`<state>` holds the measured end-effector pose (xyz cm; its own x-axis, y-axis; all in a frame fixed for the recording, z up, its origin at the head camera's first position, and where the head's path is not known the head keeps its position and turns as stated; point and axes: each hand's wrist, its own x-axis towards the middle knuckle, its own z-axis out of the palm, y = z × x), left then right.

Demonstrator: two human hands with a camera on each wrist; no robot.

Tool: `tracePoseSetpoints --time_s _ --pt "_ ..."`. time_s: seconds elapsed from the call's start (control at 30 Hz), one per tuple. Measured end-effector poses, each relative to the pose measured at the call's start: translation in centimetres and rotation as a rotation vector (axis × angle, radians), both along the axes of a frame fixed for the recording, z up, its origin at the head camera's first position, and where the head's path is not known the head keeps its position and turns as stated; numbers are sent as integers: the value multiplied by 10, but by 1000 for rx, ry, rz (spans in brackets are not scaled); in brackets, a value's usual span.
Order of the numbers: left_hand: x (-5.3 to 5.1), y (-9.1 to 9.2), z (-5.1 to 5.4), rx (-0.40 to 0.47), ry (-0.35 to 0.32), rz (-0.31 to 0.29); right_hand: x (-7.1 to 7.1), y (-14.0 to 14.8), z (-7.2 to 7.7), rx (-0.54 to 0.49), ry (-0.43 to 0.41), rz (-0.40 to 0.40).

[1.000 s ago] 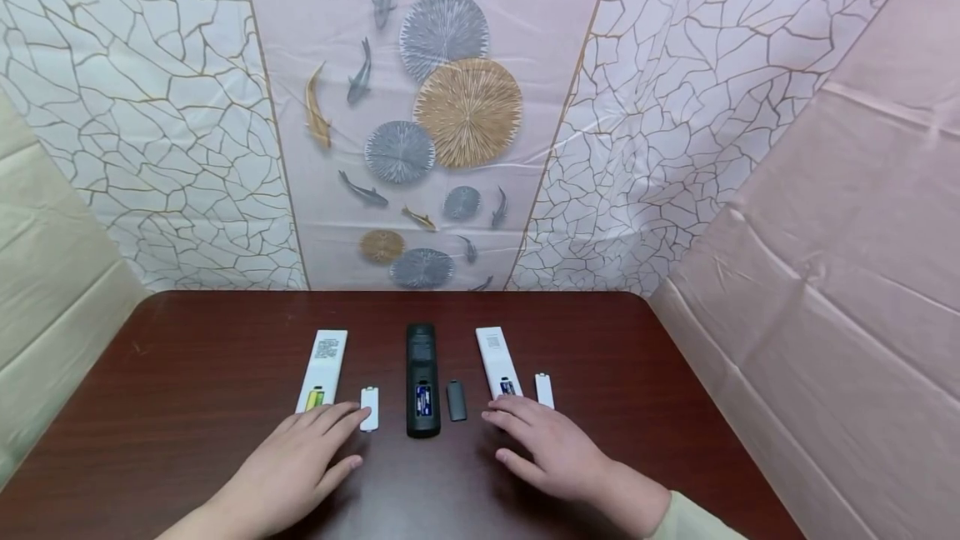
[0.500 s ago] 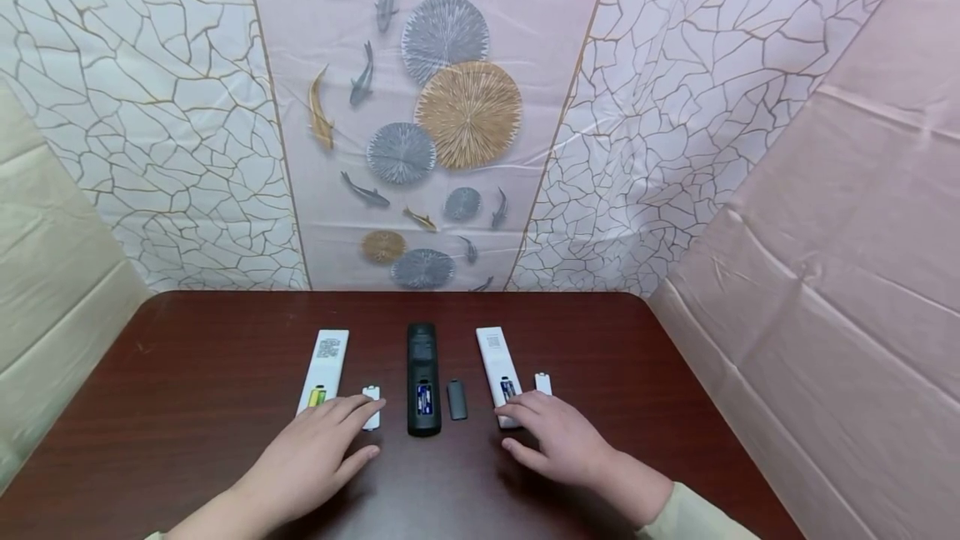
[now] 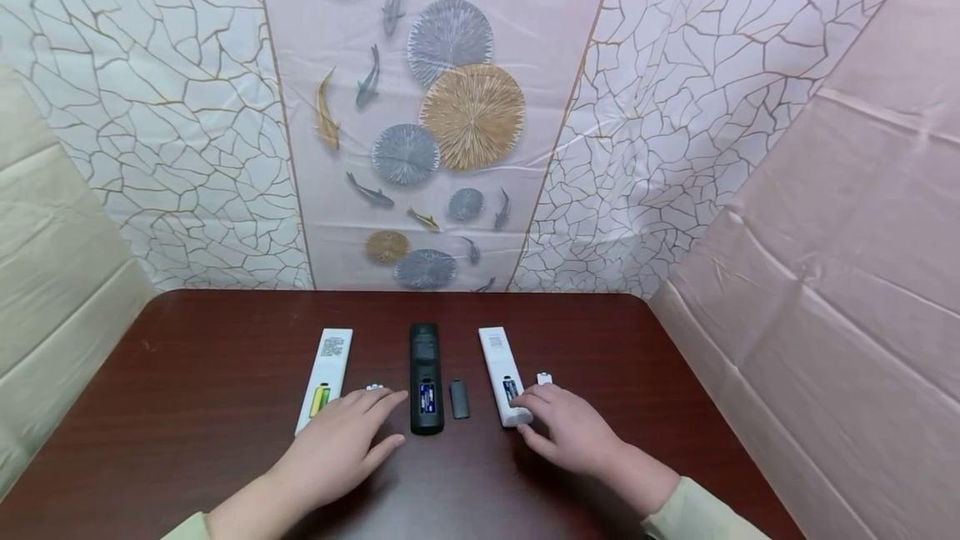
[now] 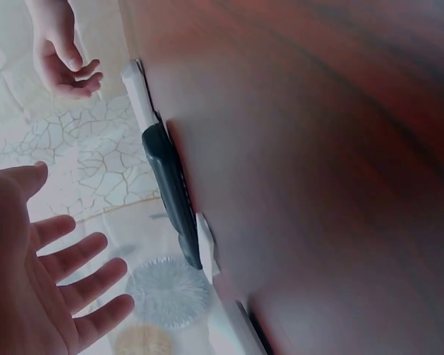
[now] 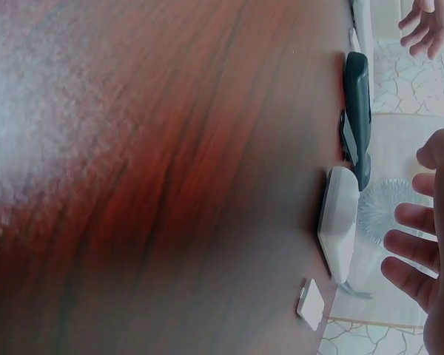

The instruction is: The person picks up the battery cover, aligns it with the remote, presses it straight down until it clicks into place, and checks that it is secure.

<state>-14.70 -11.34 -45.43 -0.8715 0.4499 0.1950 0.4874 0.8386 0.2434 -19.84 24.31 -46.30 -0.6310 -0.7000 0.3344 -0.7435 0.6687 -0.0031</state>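
Observation:
My left hand hovers with spread, loosely bent fingers over the lower end of the left white remote control, whose open compartment shows a yellow-green battery. That hand hides most of a white battery cover. In the middle lies a black remote control with blue batteries, a dark grey battery cover beside it. My right hand hangs, fingers relaxed, by the right white remote control with dark blue batteries, partly hiding another white cover. The wrist views show both hands above the table, holding nothing.
The dark red-brown wooden table has rounded far corners. Behind it hangs a patterned cloth with fish and round motifs. Pale fabric walls close in both sides.
My left hand has drifted right, over the left white cover. My right hand has shifted slightly right, baring the right remote's lower end and hiding more of the cover beside it. The remotes stay put.

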Motion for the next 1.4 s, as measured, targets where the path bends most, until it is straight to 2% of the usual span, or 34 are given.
tracePoseSetpoints --time_s 0.1,0.23,0.4,0.8,1.03,1.4 --pt "-4 9 0 0 -18 17 -3 2 0 -2 -3 -29" --pt "-8 20 0 21 -7 32 -5 3 0 -5 -16 -67" --pt "-11 33 -1 49 14 27 -7 5 0 -1 -43 -107" --pt "-15 58 0 72 -31 12 -14 10 0 6 -66 -171" --pt "-19 70 3 70 -37 17 -21 13 2 8 -97 -211" --pt "-26 92 11 130 -31 26 -34 21 -1 33 -154 -328"
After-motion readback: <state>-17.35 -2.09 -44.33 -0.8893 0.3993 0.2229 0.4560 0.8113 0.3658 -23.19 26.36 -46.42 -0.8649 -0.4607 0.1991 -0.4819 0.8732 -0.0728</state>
